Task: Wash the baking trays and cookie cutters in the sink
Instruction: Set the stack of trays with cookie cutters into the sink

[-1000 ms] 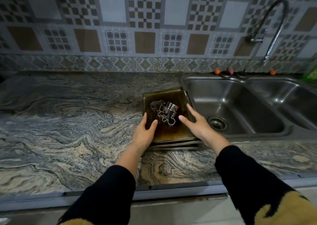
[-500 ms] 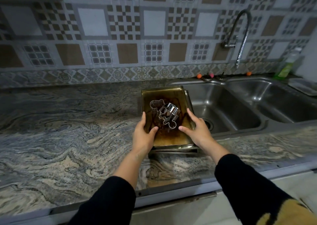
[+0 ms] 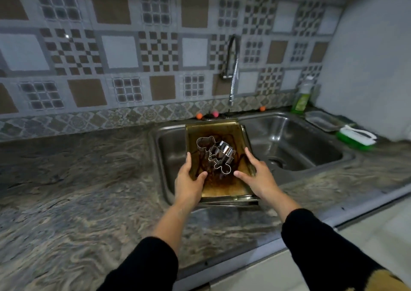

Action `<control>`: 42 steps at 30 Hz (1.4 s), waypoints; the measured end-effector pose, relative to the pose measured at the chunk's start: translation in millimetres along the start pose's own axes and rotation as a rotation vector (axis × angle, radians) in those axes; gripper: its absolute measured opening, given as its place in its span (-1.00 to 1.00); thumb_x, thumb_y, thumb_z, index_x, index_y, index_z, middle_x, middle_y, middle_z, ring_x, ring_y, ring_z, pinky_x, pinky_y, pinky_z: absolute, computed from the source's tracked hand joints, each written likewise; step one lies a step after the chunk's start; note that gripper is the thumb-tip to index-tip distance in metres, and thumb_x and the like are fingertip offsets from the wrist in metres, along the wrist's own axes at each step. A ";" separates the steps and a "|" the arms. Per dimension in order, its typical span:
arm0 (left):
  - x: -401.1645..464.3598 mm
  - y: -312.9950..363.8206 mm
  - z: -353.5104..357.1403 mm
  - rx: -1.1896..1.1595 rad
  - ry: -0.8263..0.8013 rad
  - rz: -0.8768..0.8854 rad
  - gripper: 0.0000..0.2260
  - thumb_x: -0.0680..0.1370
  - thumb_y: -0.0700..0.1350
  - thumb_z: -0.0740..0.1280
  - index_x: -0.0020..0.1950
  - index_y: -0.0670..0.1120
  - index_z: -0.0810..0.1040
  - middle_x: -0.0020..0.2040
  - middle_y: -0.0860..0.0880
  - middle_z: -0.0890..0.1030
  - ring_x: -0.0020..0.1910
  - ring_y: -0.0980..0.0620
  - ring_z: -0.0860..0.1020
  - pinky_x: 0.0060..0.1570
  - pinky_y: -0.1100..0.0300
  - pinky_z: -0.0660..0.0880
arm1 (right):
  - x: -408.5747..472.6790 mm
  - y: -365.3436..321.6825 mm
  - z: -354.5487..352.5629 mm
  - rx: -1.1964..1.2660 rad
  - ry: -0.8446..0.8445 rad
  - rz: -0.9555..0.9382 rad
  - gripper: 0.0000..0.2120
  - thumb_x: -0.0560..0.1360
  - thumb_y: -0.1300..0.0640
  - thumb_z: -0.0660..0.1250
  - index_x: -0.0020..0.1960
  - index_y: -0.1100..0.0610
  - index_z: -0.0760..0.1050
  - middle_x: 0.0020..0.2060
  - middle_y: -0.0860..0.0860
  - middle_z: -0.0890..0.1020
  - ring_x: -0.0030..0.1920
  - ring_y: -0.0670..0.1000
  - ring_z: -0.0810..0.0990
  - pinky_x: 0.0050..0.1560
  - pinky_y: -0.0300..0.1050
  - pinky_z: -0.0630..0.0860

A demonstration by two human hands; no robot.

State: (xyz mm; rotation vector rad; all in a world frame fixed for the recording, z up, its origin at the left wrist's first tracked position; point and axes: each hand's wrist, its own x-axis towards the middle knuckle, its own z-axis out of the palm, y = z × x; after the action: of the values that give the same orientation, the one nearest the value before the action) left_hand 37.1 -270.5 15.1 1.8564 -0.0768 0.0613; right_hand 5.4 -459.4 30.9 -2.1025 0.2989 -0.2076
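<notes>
- Moved since a second ago: the stack of baking trays has gone from the counter beside the sink to a place over the left basin; I now see it held above the bowl, its near edge about level with the front rim and its far edge close under the faucet
- Both grips look the same as before; my left hand holds the left edge with the thumb over the rim, and my right hand holds the right edge, thumb reaching inward, fingers along the side
- Cookie cutters have ridden along in a heap on the top tray, one of them a gingerbread-man outline; the tray floor under them is stained dark brown
- For the task I judge this the carry into the sink; washing has not begun, no water shows at the spout, and lowering the stack flat should keep the cutters from sliding off
- Counter is marbled grey-and-tan stone; the steel sink has two bowls, the right basin bare with its drain showing
- Behind runs a patterned tile wall; at the far right stand a green soap bottle, a small dish and a green-and-white brush
</notes>
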 end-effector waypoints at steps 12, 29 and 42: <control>49.0 46.6 189.6 -0.037 -0.101 0.005 -0.31 0.54 -0.16 0.38 0.56 0.07 0.09 0.45 -0.02 0.38 0.41 0.03 0.36 0.41 0.03 0.32 | 83.1 96.6 -148.6 -0.059 0.062 0.052 -0.21 0.45 0.01 0.43 0.51 -0.20 0.06 0.32 0.12 0.33 0.36 0.11 0.35 0.39 0.06 0.31; 183.4 41.6 365.7 0.014 -0.167 -0.082 -0.32 0.55 -0.13 0.36 0.56 0.07 0.07 0.48 -0.05 0.35 0.44 -0.01 0.32 0.44 0.03 0.26 | 256.6 196.5 -236.4 -0.031 0.012 0.157 -0.21 0.45 0.03 0.43 0.52 -0.21 0.05 0.35 0.09 0.28 0.35 0.11 0.33 0.33 0.04 0.37; 196.8 12.9 448.1 0.257 -0.059 -0.358 -0.32 0.57 -0.10 0.34 0.58 -0.05 0.03 0.42 -0.09 0.42 0.37 -0.06 0.41 0.34 0.15 0.30 | 349.4 279.7 -244.8 -0.133 -0.335 0.246 -0.20 0.46 0.02 0.42 0.53 -0.17 0.02 0.43 0.10 0.23 0.42 0.12 0.28 0.42 0.03 0.27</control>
State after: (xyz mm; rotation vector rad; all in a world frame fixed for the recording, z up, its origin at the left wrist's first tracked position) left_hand 233.3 -708.1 -83.2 2.1016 0.2328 -0.2421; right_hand 238.0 -901.8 -71.0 -2.1636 0.3728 0.3159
